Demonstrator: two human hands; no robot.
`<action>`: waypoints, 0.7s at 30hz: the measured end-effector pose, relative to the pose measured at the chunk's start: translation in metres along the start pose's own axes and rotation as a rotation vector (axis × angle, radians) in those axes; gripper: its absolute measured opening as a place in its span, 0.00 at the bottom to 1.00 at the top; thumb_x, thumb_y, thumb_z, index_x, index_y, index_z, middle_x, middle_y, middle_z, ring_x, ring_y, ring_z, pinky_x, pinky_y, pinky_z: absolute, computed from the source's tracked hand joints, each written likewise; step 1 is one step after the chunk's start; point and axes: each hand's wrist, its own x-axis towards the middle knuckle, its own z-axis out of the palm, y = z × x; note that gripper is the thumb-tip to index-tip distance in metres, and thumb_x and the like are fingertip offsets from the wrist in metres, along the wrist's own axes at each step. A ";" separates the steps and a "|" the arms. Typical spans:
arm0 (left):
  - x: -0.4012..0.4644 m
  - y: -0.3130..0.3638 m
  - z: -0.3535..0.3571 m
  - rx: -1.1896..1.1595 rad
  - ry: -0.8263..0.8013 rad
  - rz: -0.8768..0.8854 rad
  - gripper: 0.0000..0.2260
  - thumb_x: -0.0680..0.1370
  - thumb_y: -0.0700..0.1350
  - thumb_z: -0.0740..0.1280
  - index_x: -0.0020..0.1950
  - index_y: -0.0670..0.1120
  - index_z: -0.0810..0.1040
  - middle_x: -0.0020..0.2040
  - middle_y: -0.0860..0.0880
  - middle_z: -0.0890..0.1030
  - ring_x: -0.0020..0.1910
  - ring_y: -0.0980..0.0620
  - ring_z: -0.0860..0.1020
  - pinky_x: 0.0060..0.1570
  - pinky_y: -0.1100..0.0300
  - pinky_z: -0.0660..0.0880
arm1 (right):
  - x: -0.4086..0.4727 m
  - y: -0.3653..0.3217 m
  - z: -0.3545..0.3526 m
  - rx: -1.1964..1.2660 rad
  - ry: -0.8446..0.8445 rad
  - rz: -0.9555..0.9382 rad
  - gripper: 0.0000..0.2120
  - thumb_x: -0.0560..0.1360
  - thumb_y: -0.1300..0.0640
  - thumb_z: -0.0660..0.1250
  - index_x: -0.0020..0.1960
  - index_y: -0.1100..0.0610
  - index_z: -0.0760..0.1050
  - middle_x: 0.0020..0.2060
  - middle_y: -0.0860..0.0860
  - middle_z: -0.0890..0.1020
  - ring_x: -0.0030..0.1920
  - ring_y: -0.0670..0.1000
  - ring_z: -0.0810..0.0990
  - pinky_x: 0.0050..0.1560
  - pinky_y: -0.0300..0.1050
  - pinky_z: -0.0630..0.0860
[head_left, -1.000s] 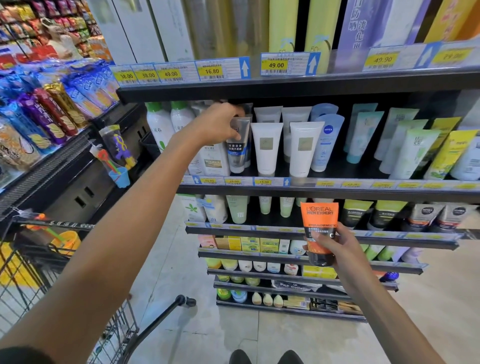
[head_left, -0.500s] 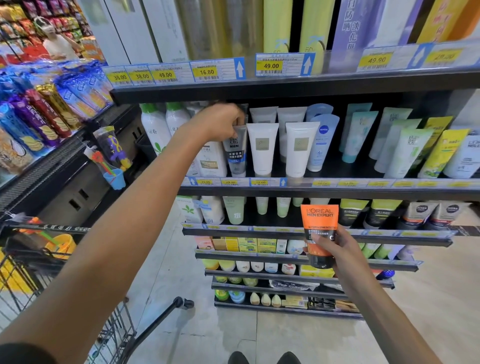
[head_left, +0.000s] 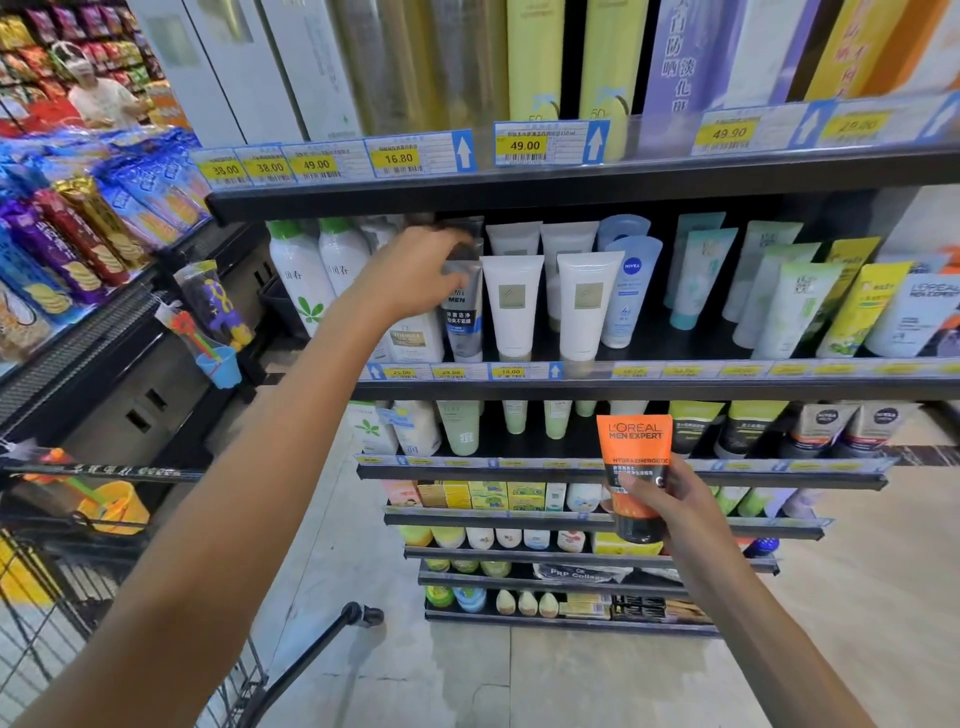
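My left hand (head_left: 418, 273) reaches into the second shelf (head_left: 623, 387) and grips the top of a grey men's cleanser tube (head_left: 462, 312), which stands cap down among white tubes (head_left: 511, 306). My right hand (head_left: 670, 499) holds an orange and black L'Oréal Men Expert tube (head_left: 635, 457) upright in front of the lower shelves, thumb across its front.
The shelf unit carries rows of tubes and bottles with yellow price tags (head_left: 524, 145). A shopping cart (head_left: 78, 597) stands at the lower left with its handle (head_left: 358, 616) near the shelves. Snack racks (head_left: 67, 249) line the left; a person (head_left: 98, 93) stands far back.
My left hand stays on the grey tube at the shelf, which stands a little more upright. The right hand with the orange tube has barely moved.
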 end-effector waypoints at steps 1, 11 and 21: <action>-0.007 0.002 0.001 0.004 0.031 0.004 0.23 0.80 0.49 0.68 0.74 0.47 0.72 0.67 0.42 0.79 0.66 0.41 0.77 0.63 0.44 0.76 | 0.000 -0.001 -0.001 -0.009 -0.001 -0.006 0.13 0.78 0.59 0.72 0.60 0.49 0.80 0.51 0.48 0.87 0.48 0.57 0.88 0.55 0.57 0.79; -0.093 0.065 0.035 -0.118 0.162 -0.092 0.21 0.84 0.55 0.62 0.71 0.43 0.75 0.64 0.42 0.80 0.64 0.41 0.76 0.62 0.47 0.72 | -0.002 -0.031 -0.034 0.055 0.003 -0.084 0.13 0.78 0.59 0.72 0.62 0.51 0.79 0.54 0.54 0.87 0.49 0.61 0.87 0.46 0.53 0.78; -0.142 0.177 0.093 -0.127 0.045 -0.132 0.25 0.84 0.59 0.57 0.76 0.45 0.70 0.67 0.46 0.77 0.67 0.43 0.74 0.67 0.47 0.72 | -0.038 -0.044 -0.111 0.097 0.035 -0.077 0.15 0.76 0.56 0.75 0.61 0.49 0.80 0.54 0.53 0.87 0.53 0.62 0.86 0.61 0.63 0.80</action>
